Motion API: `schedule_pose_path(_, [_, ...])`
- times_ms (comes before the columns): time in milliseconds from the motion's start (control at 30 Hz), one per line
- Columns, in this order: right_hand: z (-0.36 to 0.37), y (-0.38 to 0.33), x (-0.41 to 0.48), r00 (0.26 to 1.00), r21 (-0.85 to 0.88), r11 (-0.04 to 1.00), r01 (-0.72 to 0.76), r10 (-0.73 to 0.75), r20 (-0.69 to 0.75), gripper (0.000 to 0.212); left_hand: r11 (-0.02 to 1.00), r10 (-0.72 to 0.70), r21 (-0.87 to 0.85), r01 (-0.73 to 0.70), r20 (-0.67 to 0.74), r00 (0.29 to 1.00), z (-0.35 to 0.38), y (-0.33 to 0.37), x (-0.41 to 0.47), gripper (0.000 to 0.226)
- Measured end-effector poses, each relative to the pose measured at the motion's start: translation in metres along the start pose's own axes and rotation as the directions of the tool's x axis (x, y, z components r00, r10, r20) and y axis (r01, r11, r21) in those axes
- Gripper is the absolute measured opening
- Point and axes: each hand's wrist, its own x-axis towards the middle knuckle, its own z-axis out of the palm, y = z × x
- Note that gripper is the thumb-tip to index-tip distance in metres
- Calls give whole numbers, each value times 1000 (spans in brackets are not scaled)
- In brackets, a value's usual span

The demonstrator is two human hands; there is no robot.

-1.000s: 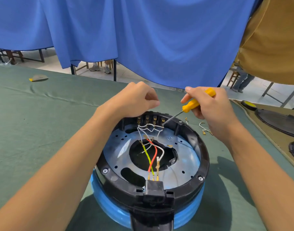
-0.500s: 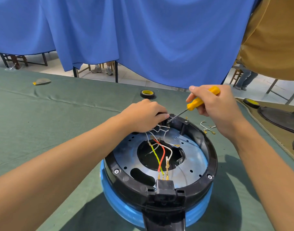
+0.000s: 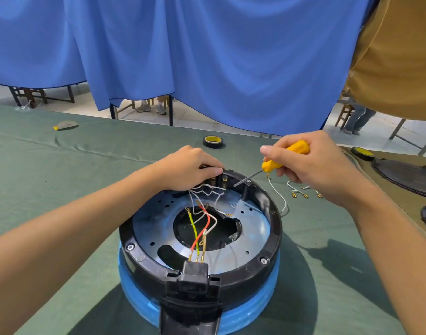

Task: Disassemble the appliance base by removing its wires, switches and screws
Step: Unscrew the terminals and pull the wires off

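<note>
While the left hand [image 3: 191, 169] grips the appliance base [image 3: 273, 226], dead centre, at its twelve o'clock rim, the right hand [image 3: 313, 170] grasps the screwdriver [image 3: 283, 157]; its tip, beside the switches [image 3: 219, 181] at one o'clock, could slip into those fingers.

In our right grip [image 3: 320, 170] the screwdriver [image 3: 271, 165] has a yellow handle. Under our left grip [image 3: 190, 168] the appliance base [image 3: 276, 226] shows a black rim, a blue body and a silvery plate; its wires [image 3: 208, 224] are red, yellow-green and white. The surface [image 3: 62, 177] beneath is dull green, and beyond both grips hangs a plain blue curtain [image 3: 231, 56].
</note>
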Motion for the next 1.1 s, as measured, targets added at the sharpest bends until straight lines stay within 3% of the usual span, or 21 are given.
schedule_pose_path(167, [11,5,-2,999,21,999,-33,34,-39,10,986,-11,-167,15,23,1000,-3,-2,4,26])
schedule_pose_path(333, [13,7,-8,991,40,999,-1,6,-135,12,966,-12,-256,22,44,999,-4,-4,5,24])
schedule_pose_path(567, [16,14,-14,995,62,998,-14,20,-98,16,958,-19,-284,28,34,999,-3,-6,8,22])
schedule_pose_path(1100, [27,18,-16,982,25,999,31,-25,-188,19,966,-28,-254,37,39,999,-2,-5,6,23])
